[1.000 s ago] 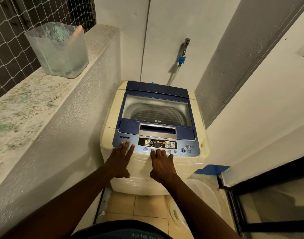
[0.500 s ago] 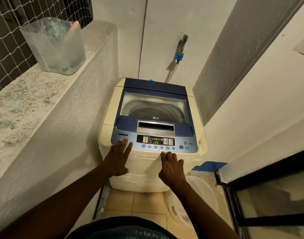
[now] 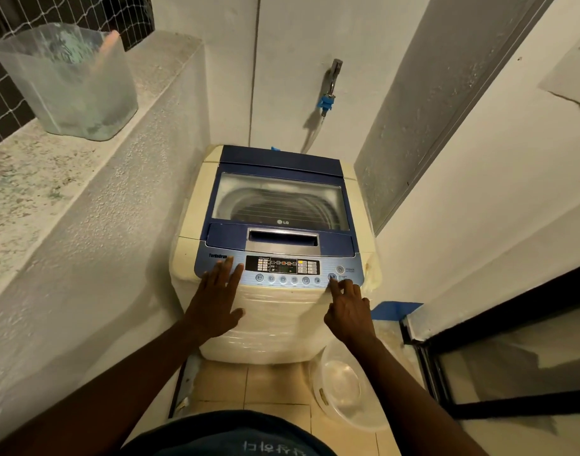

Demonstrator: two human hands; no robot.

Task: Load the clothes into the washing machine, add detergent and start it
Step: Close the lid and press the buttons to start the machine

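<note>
A cream and blue top-loading washing machine (image 3: 190,225) stands against the back wall with its glass lid (image 3: 280,200) closed; the drum shows through it, and I cannot make out any clothes inside. Along the front edge runs the control panel (image 3: 282,269), its display lit. My left hand (image 3: 216,301) lies flat, fingers spread, on the panel's left end. My right hand (image 3: 347,307) has its index fingertip on the round start button (image 3: 332,277) at the panel's right end, other fingers curled. A translucent detergent container (image 3: 68,83) with a scoop sits on the left ledge.
A rough concrete ledge (image 3: 51,179) runs along the left. A tap (image 3: 331,83) with a blue hose fitting hangs on the wall behind the machine. A clear plastic basin (image 3: 344,390) lies on the tiled floor at the right, beside a black-framed glass door (image 3: 512,357).
My right hand has slid right along the panel from the middle buttons to the start button, index finger now extended. My left hand has stayed on the panel's left end.
</note>
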